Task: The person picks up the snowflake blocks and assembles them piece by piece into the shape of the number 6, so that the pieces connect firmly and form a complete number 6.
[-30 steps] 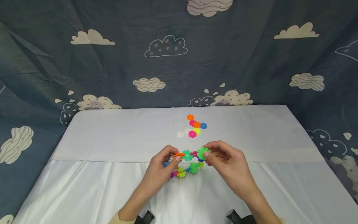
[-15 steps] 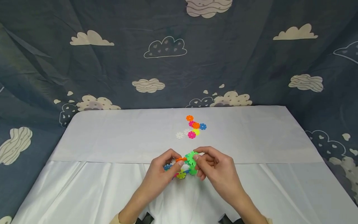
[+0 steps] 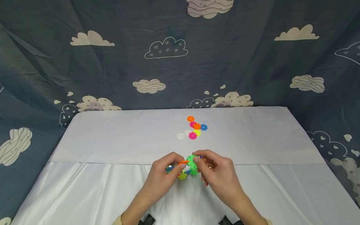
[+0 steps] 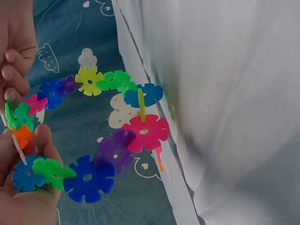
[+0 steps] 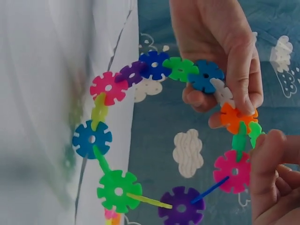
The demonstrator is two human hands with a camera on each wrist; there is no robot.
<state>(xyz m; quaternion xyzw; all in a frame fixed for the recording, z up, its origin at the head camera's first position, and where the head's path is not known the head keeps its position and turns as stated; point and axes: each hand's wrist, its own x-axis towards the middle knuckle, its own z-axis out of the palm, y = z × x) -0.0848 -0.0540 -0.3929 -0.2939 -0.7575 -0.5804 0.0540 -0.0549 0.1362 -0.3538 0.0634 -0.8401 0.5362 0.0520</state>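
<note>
A ring of linked plastic flower discs hangs over the white tablecloth, held up between two hands. The left hand pinches its orange disc; the right hand pinches a light green disc beside it, whether joined to the ring I cannot tell. Farther back lie loose discs, orange, pink, blue, yellow and white, before a cloud-printed backdrop.

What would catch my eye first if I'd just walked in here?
Probably the ring-like chain of bright, flower-shaped discs, held by the left hand and right hand over the white cloth. Next comes the little cluster of loose discs lying farther back on that cloth. Behind it all, the dark backdrop with pale clouds stands out.
</note>
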